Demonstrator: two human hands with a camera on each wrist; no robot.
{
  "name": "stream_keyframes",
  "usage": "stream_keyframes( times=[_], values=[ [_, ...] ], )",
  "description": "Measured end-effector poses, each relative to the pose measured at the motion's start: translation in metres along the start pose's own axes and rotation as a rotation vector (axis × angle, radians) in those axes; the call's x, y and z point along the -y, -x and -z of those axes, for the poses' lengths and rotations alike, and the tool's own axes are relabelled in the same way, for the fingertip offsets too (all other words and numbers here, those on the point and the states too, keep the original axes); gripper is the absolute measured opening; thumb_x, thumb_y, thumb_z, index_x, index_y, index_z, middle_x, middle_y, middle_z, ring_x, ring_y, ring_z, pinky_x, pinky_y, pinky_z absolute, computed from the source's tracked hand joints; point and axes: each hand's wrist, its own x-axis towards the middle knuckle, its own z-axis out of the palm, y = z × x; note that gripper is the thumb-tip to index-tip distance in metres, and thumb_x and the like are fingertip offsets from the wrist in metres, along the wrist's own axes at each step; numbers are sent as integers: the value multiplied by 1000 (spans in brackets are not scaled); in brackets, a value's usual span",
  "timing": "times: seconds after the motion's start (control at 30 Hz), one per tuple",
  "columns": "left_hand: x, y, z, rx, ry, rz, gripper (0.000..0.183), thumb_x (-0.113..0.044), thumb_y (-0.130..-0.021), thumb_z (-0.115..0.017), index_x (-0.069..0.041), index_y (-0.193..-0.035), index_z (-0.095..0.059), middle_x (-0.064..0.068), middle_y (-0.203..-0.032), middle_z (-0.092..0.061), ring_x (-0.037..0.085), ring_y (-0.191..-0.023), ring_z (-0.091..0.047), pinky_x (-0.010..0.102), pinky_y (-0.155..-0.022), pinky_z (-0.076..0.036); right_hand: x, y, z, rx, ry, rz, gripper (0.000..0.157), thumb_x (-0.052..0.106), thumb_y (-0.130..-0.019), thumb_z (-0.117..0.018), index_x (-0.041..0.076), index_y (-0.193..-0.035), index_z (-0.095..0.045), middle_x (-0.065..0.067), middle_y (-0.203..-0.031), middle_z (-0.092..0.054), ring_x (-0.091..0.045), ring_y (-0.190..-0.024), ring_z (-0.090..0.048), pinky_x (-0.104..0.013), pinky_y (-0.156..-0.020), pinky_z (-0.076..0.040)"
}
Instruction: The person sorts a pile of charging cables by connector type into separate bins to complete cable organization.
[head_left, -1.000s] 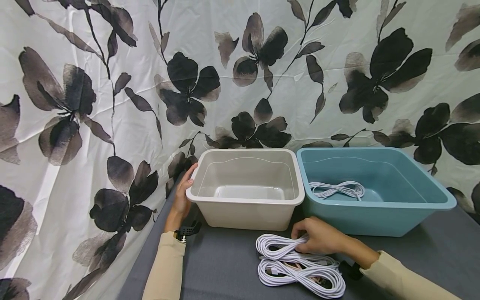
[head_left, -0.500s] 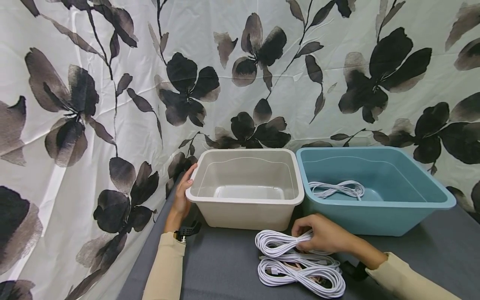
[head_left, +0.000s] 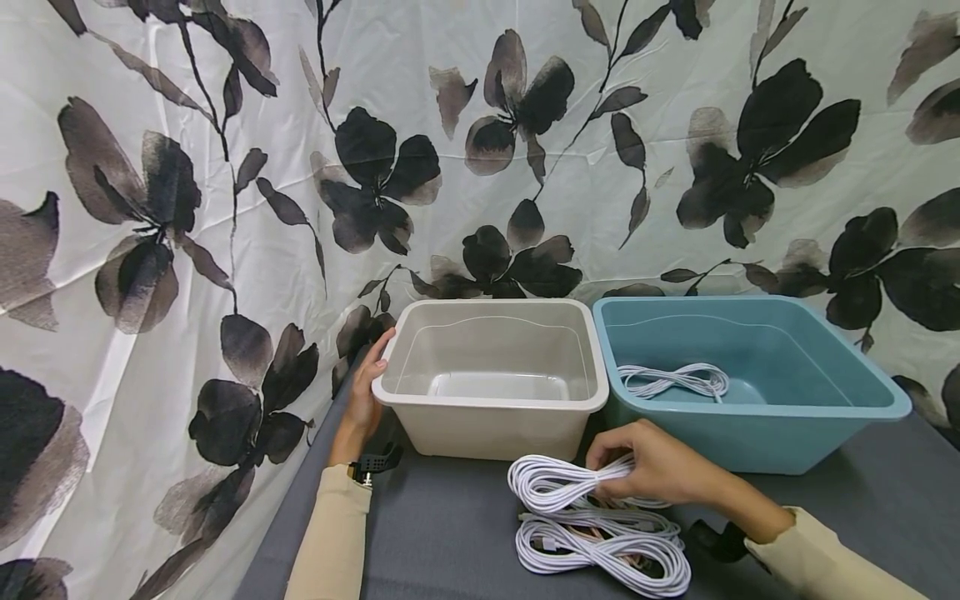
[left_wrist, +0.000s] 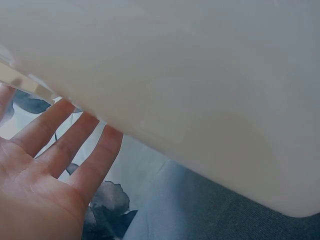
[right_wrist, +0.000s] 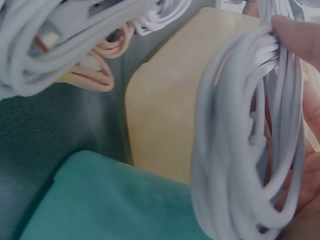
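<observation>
My right hand [head_left: 667,471] pinches a coiled bundle of white cable [head_left: 551,485] at its middle, in front of the two tubs. In the right wrist view, the loops of this cable bundle [right_wrist: 225,125] hang below the thumb. More white cable coils [head_left: 600,554] lie on the table just under it, with a pinkish cable [right_wrist: 102,75] among them. My left hand [head_left: 365,400] rests its fingertips against the left side of a beige tub [head_left: 491,429]. In the left wrist view those fingers [left_wrist: 100,155] are straight along the tub's wall.
Right of the beige tub stands a blue tub [head_left: 750,437], holding one coiled white cable [head_left: 678,380]. A grey cloth [head_left: 442,525] covers the table. Behind the tubs hangs a white curtain [head_left: 600,242] printed with dark flowers.
My right hand has raised the cable bundle slightly off the other coils, its wrist shifting up and right. The left hand and both tubs have stayed in place.
</observation>
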Motion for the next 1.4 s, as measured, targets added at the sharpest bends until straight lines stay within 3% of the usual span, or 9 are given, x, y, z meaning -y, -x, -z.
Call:
stream_keyframes(
  times=[0.47, 0.67, 1.0, 1.4],
  values=[
    [1, 1, -1, 6, -1, -2, 62, -24, -99, -36, -17, -160, -35, 7, -166, -31, 18, -138, -41, 27, -103, -40, 31, 4, 17, -25, 20, 51, 16, 16, -85, -82, 25, -96, -75, 3, -90, -75, -4, -80, -64, -27, -73, -55],
    [2, 1, -1, 7, -5, -6, 61, -23, -99, -35, -18, -160, -35, 8, -165, -33, 19, -137, -42, 27, -103, -41, 48, 2, 27, -34, 72, 41, 15, 25, -86, -82, 27, -97, -74, 10, -91, -73, -5, -83, -63, -27, -74, -55],
    [0, 3, -1, -4, -7, 0, 61, -23, -99, -35, -18, -160, -36, 5, -165, -33, 18, -138, -41, 27, -104, -41, 69, -10, 52, -85, 165, 49, 15, 29, -85, -83, 29, -96, -73, 13, -94, -72, -7, -84, -64, -27, -77, -55],
    [1, 3, 0, 2, -12, -3, 61, -23, -99, -35, -18, -160, -35, 6, -167, -31, 20, -143, -39, 24, -105, -40, 80, -29, 80, -110, 157, 0, 19, 20, -83, -85, 22, -99, -76, 8, -93, -73, -12, -84, -65, -28, -77, -55]
  ],
)
